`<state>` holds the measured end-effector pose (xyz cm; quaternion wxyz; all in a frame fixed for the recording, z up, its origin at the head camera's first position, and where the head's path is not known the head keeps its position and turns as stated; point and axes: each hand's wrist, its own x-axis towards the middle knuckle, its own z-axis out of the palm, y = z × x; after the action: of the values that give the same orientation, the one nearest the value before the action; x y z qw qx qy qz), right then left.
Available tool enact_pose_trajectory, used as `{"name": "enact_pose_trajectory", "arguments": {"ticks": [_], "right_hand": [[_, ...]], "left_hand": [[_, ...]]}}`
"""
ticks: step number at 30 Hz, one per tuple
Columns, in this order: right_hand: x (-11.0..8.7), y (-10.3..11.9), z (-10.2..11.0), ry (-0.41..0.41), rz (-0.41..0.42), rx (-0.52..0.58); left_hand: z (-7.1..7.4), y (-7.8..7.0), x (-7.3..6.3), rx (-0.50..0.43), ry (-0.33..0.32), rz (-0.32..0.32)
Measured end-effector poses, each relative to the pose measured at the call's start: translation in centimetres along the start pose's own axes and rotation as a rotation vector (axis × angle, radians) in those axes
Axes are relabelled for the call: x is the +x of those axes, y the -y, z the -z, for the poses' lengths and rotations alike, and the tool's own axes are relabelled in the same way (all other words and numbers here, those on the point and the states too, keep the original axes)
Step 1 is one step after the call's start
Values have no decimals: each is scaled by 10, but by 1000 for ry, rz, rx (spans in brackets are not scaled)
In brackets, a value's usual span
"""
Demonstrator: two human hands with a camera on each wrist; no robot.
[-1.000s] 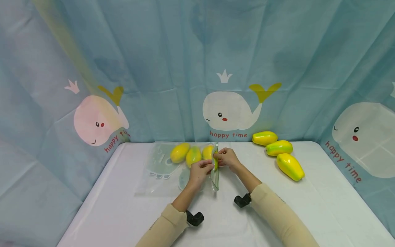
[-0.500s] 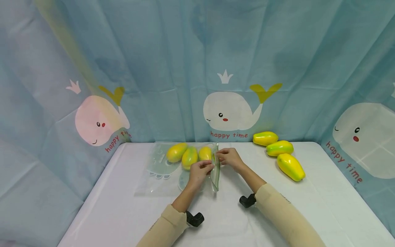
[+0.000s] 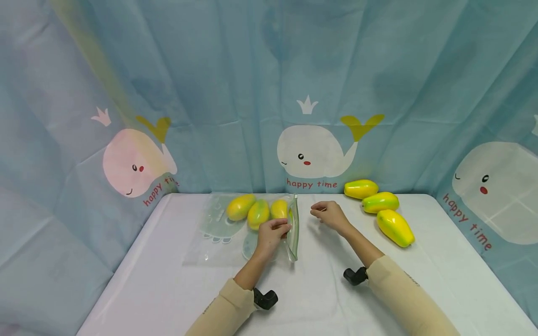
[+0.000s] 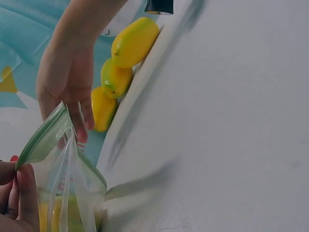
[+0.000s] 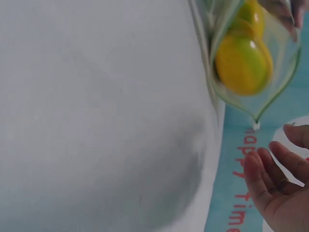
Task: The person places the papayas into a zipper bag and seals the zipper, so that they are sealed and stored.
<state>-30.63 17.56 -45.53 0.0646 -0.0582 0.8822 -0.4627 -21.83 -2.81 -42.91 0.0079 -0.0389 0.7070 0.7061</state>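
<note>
A clear zip bag [image 3: 197,254] with a green-edged mouth lies on the table. Inside it are three yellow-green papayas [image 3: 258,215]. My left hand [image 3: 271,237] pinches the near side of the bag's mouth between thumb and fingers, as the left wrist view also shows on the green zip strip [image 4: 41,137]. To the right of the mouth, my right hand [image 3: 332,216] hangs in the air, fingers loosely bent and holding nothing. In the right wrist view the bag's mouth gapes, a papaya [image 5: 244,63] showing through it, and the right hand [image 5: 285,188] is apart from its corner.
Three more papayas [image 3: 380,202] lie in a slanting row at the back right of the white table [image 3: 302,298]. Behind the table's far edge hangs a blue curtain [image 3: 235,154] printed with whales.
My right hand has let go of the bag's mouth and moved away to the right. The papayas in the bag have shifted left, deeper in. My left hand keeps its place.
</note>
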Motion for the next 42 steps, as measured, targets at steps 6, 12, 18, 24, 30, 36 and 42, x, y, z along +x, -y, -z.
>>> {"name": "enact_pose_trajectory", "arguments": {"ticks": [6, 12, 18, 24, 30, 36, 42], "right_hand": [[-8, -2, 23, -39, 11, -14], [-15, -8, 39, -102, 68, -97], [-24, -16, 52, -166, 128, -202], [-30, -25, 67, -206, 121, -272], [-40, -33, 86, -214, 90, -300], [-49, -39, 103, -212, 77, -309], [-57, -39, 117, -235, 65, -354]], "left_hand": [[-1, 11, 10, -6, -9, 19], [-1, 33, 27, -24, -30, 39], [-2, 38, 27, -20, -57, 51], [-3, 37, 26, -25, -67, 59], [-3, 37, 25, -39, -47, 55], [-1, 25, 17, -47, -23, 52], [-1, 4, 0, -49, -26, 52]]}}
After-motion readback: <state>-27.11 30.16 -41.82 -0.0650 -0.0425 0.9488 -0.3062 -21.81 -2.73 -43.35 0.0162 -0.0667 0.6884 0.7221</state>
